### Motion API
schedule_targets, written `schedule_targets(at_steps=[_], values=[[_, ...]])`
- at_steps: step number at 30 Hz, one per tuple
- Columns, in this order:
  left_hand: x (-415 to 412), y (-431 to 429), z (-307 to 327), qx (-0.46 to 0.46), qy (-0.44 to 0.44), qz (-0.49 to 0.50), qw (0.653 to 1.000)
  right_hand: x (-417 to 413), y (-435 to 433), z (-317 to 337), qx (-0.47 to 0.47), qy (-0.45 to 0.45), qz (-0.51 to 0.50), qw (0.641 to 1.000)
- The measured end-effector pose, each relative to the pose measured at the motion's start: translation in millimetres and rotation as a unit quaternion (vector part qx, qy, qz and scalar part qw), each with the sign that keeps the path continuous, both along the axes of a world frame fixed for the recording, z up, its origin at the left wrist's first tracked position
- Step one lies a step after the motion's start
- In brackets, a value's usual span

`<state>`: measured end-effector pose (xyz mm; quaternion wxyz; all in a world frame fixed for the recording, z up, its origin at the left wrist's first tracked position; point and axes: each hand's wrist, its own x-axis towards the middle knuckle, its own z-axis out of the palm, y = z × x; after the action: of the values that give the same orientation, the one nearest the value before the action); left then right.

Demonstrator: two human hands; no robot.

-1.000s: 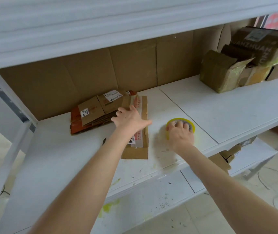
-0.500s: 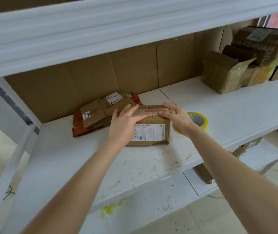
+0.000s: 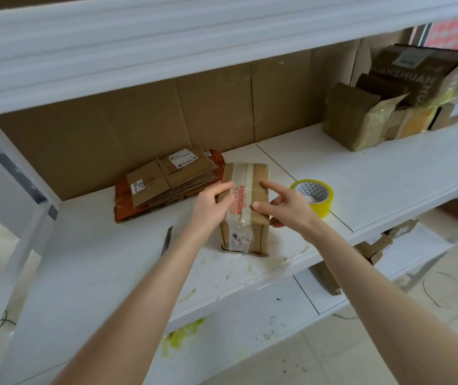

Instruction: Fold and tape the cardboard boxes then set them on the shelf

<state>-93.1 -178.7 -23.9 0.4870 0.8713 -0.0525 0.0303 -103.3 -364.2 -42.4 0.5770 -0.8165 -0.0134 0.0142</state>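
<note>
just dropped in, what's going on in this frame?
A person at a white shelf has a small cardboard box standing upright on it, old tape across its top seam. The left hand is against the top left edge; the right hand lies over the top right edge, thumb on the side. The yellow tape roll lies just right of the box, untouched. A stack of flattened boxes sits behind on the left.

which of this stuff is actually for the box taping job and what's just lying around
Job: upright box, yellow tape roll, flat cardboard stack, shelf, finished boxes.
Lying about: dark tool, yellow smear, cardboard scraps on lower shelf.
</note>
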Motion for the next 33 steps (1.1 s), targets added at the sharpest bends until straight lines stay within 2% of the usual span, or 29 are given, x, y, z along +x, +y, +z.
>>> schedule_targets(at_steps=[3, 7, 9, 13, 15, 16, 18, 20, 23, 26, 29, 31, 33], values=[[7.3, 7.5, -4.6, 0.004, 0.013, -0.040, 0.999, 1.2, 9.1, -5.1, -0.067, -0.029, -0.031, 0.997], [4.2, 1.4, -8.4, 0.073, -0.057, -0.069, 0.993, 14.9, 12.5, -4.1, -0.078, -0.028, -0.062, 0.995], [-1.1, -2.5, -7.8, 0.097, -0.070, -0.120, 0.985, 21.7, 12.2, -3.6, -0.104, -0.032, -0.068, 0.992], [4.4, 5.8, -9.9, 0.292, -0.094, -0.203, 0.930, 25.5, 12.1, -2.5, -0.103, -0.040, -0.078, 0.991], [6.9, 9.1, -15.0, 0.321, -0.121, -0.198, 0.918, 23.9, 6.0, -6.1, -0.101, -0.057, -0.122, 0.986], [7.7, 8.9, -17.4, 0.315, -0.133, -0.193, 0.920, 23.2, 0.3, -8.5, -0.130, -0.068, -0.169, 0.975], [9.3, 5.1, -20.5, 0.301, -0.152, -0.184, 0.923, 22.1, -14.9, -15.7, -0.253, -0.058, -0.241, 0.935], [12.8, 0.5, -20.3, 0.292, -0.162, -0.173, 0.927, 22.0, -28.4, -24.1, -0.390, 0.011, -0.213, 0.896], [18.4, -4.1, -16.8, 0.297, -0.164, -0.162, 0.926, 24.2, -37.5, -32.9, -0.461, 0.085, -0.147, 0.871], [20.0, -4.7, -16.3, 0.295, -0.174, -0.164, 0.925, 27.0, -42.1, -34.0, -0.458, 0.072, -0.156, 0.872], [20.2, -3.9, -17.2, 0.275, -0.185, -0.162, 0.929, 26.0, -44.6, -27.8, -0.414, 0.052, -0.194, 0.888], [19.9, -5.0, -18.0, 0.251, -0.188, -0.162, 0.935, 22.2, -44.0, -21.2, -0.323, 0.032, -0.228, 0.918], [19.8, -6.9, -17.8, 0.229, -0.177, -0.167, 0.943, 17.1, -42.7, -13.0, -0.185, 0.008, -0.254, 0.949]])
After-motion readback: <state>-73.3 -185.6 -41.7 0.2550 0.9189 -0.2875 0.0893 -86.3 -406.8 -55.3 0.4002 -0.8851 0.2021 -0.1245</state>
